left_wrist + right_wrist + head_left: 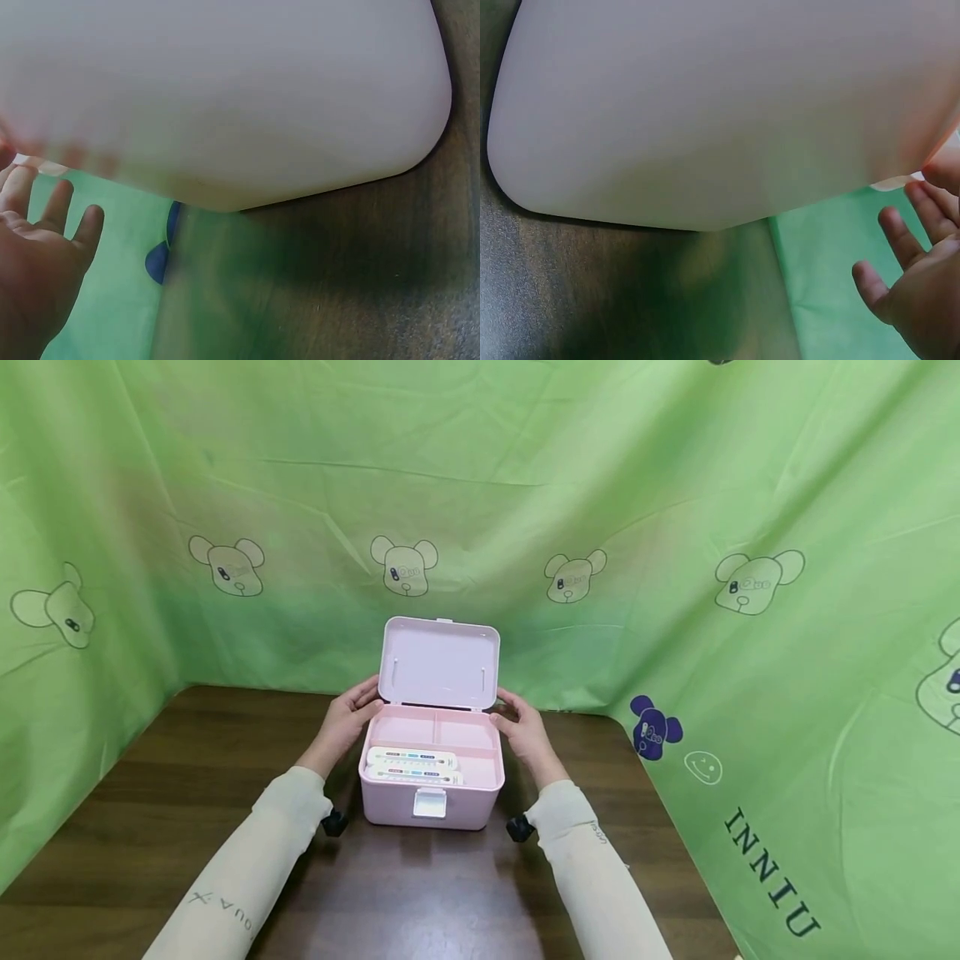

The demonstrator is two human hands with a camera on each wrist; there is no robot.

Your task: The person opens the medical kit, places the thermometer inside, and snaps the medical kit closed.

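Observation:
A pink storage box [431, 806] sits on the table with its lid [439, 662] raised and leaning back. Inside, a pink divided tray [468, 737] shows, with two white cases [411, 758] with coloured marks lying at its left front. My left hand [344, 724] is at the box's back left corner, thumb at the rim and fingers beside the lid. Mirroring it, my right hand [527, 732] has its thumb at the right rim near the hinge. Both wrist views show loosely spread fingers behind the box's smooth side wall [247, 90].
A dark wooden table [420, 902] bears the box. Green cloth [480, 485] printed with bear heads hangs behind and along both sides. A white latch [430, 803] is on the box front. Small black devices [334, 822] sit under both wrists.

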